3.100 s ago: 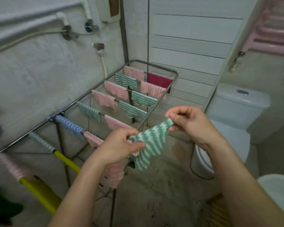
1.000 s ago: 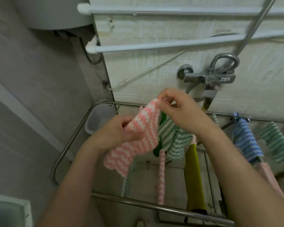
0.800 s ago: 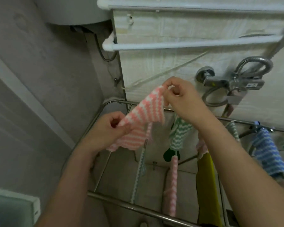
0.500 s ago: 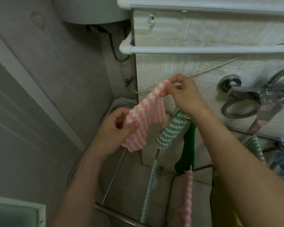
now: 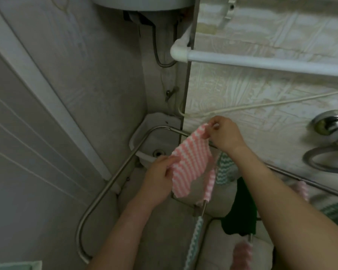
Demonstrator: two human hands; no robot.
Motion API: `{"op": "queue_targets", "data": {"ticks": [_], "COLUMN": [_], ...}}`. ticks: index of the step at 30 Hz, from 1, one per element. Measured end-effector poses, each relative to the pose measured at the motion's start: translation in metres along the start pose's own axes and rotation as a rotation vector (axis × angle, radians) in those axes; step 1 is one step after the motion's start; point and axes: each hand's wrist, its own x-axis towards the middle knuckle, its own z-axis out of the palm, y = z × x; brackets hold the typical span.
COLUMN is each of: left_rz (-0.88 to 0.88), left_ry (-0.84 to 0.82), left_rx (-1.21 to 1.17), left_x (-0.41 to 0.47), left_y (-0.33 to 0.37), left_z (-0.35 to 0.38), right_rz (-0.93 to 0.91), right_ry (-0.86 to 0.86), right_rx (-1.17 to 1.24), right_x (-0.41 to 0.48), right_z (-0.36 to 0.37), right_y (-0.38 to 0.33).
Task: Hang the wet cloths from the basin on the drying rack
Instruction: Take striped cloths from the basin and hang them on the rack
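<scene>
A pink-and-white striped cloth (image 5: 190,159) is hanging stretched between both hands above the drying rack (image 5: 113,184). The left hand (image 5: 160,178) is pinching its lower corner shut; the right hand (image 5: 223,134) is pinching the upper corner.

Pink-and-white striped cloth (image 5: 191,164): soft, ribbed, matt weave. Drying rack (image 5: 113,184): smooth brushed metal tube, dull sheen. Dark green cloth (image 5: 240,213): matt, no texture discernible. Wall pipe (image 5: 261,63): white, smooth, looked like plastic. Tap fitting (image 5: 332,125): glossy chromed metal. Wall tile (image 5: 261,98): pale, embossed, faintly glossy.
</scene>
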Motion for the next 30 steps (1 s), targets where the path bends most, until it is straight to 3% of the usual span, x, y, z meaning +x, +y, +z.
{"op": "queue_targets", "data": {"ticks": [6,9,12,17,20,30], "left_rz": [-0.134,-0.255,-0.289,-0.196,-0.176,-0.111], "left_ry": [0.160,0.057,0.002,-0.111,-0.084,-0.101], "left_rx": [0.173,0.239,0.461,0.280,0.268,0.244], "left_x": [0.017,0.021,0.017,0.006,0.005,0.021], "left_y": [-0.046,-0.058,-0.063,-0.043,-0.041,-0.039], "left_z": [-0.015,-0.014,-0.009,0.009,0.012,0.014], "right_rz": [-0.059,-0.045,0.093,0.179,0.206,0.265], "right_ry": [-0.085,-0.162,-0.202,-0.262,-0.266,-0.095], "right_rx": [-0.021,-0.102,-0.215,-0.218,-0.202,-0.110], "right_x": [0.020,0.019,0.020,0.024,0.029,0.034], "right_z": [0.049,0.066,0.071,0.076,0.084,0.090], "right_y": [-0.014,-0.004,0.013,0.016,0.015,0.023]}}
